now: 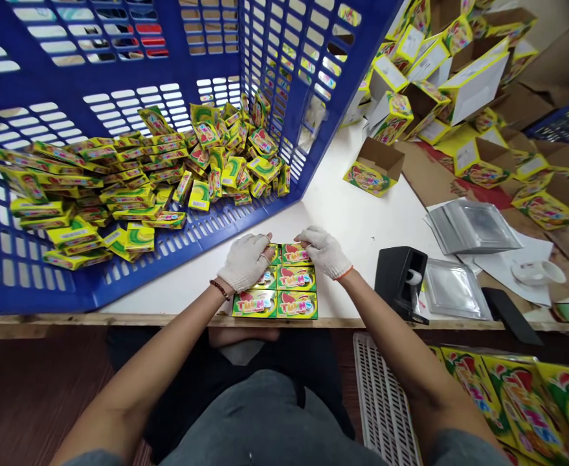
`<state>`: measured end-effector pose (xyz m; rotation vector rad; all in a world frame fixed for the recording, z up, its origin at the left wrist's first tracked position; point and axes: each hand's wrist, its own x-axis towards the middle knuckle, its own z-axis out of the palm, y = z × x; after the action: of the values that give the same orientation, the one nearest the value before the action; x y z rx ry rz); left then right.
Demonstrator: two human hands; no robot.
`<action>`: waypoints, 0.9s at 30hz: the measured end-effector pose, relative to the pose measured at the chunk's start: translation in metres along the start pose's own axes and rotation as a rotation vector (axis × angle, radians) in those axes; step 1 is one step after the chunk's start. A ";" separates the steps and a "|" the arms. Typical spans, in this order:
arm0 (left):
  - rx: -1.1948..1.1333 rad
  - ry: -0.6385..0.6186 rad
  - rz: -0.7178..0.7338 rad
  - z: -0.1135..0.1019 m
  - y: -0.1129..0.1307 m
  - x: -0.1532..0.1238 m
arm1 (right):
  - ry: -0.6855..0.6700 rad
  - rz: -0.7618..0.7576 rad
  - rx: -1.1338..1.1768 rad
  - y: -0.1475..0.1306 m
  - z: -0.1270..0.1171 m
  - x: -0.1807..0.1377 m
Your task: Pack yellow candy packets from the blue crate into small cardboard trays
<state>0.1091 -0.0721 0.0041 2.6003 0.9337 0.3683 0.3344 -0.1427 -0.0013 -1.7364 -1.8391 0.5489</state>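
Small yellow-green TWINS boxes (pixel 296 278) with watermelon pictures lie in two columns at the table's front edge, faces up. My left hand (pixel 246 262), in a white knit glove, covers part of the left column, its fingers curled over the box at the far end. On the far right box (pixel 294 254), my gloved right hand (pixel 326 251) closes its fingers at the outer side. Both thumbs are partly hidden. Beyond my hands, a large blue plastic crate (pixel 206 239) lies tipped toward me, holding a heap of similar small boxes (pixel 199 194).
An open display carton (pixel 374 167) stands on the white table (pixel 333 188); more cartons pile up at the back right. A black tape dispenser (pixel 395 278), clear plastic trays (pixel 478 226) and a tape roll (pixel 539 272) lie to the right. Filled packs (pixel 531 401) sit below, beside a white basket (pixel 384 395).
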 end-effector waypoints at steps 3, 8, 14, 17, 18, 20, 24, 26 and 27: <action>-0.010 0.010 -0.025 0.001 0.000 -0.003 | 0.075 -0.010 -0.007 -0.004 0.024 -0.002; 0.119 -0.033 0.042 -0.001 0.007 -0.009 | -0.021 0.015 -0.255 -0.019 0.035 -0.009; 0.288 -0.092 0.127 0.005 0.032 -0.009 | 0.042 0.074 -0.113 -0.010 0.041 -0.003; 0.257 -0.164 0.258 0.011 0.047 -0.013 | 0.263 0.190 0.312 0.014 0.042 -0.011; 0.253 -0.178 0.282 0.012 0.050 -0.014 | 0.346 0.246 0.433 0.022 0.039 -0.018; 0.257 -0.197 0.300 0.011 0.053 -0.015 | 0.478 0.326 0.576 0.039 0.022 -0.042; 0.282 -0.222 0.331 0.003 0.055 -0.012 | 0.772 0.424 0.466 0.075 -0.043 -0.118; 0.302 -0.208 0.362 0.001 0.059 -0.012 | 0.933 0.585 0.303 0.098 -0.079 -0.161; 0.307 -0.201 0.389 0.002 0.062 -0.012 | 0.992 0.684 0.214 0.110 -0.095 -0.181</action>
<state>0.1359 -0.1249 0.0263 3.0325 0.4412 0.0550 0.4836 -0.3203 -0.0177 -1.9369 -0.4862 0.0543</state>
